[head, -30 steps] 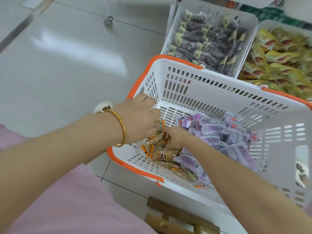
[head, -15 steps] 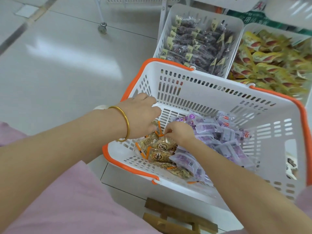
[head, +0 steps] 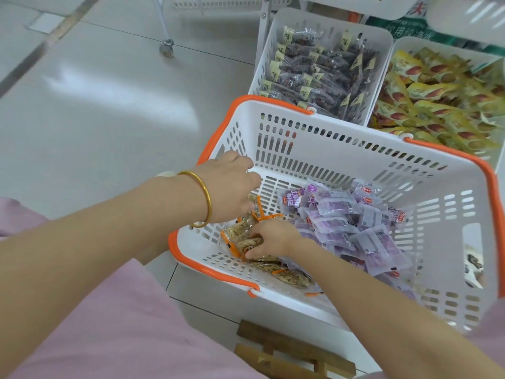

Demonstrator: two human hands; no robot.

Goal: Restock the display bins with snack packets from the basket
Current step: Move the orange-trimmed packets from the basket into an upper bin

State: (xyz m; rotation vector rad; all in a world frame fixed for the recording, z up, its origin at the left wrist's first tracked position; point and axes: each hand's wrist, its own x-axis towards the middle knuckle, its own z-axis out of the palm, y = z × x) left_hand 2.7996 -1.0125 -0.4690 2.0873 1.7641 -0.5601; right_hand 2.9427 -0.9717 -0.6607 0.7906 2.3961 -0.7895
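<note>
A white basket with orange rim (head: 322, 135) holds purple snack packets (head: 336, 209) on its right side and clear orange-edged seed packets (head: 284, 274) at its left corner. My left hand (head: 229, 187), with a gold bangle on the wrist, reaches into that corner and grips a bunch of seed packets (head: 247, 212). My right hand (head: 270, 237) lies just below it, fingers curled round more seed packets (head: 239, 236). Behind the basket stand two white display bins: one with dark packets (head: 322, 69), one with yellow packets (head: 442, 97).
Pale tiled floor spreads to the left. A wheeled rack leg (head: 166, 49) stands at the back. A wooden stool or pallet (head: 289, 354) sits under the basket's near edge. More white bins (head: 464, 12) hang above at the top right.
My right hand has slid down and left over the seed packets and closed on them. My left hand stays in the basket corner. The view has tilted slightly upward.
</note>
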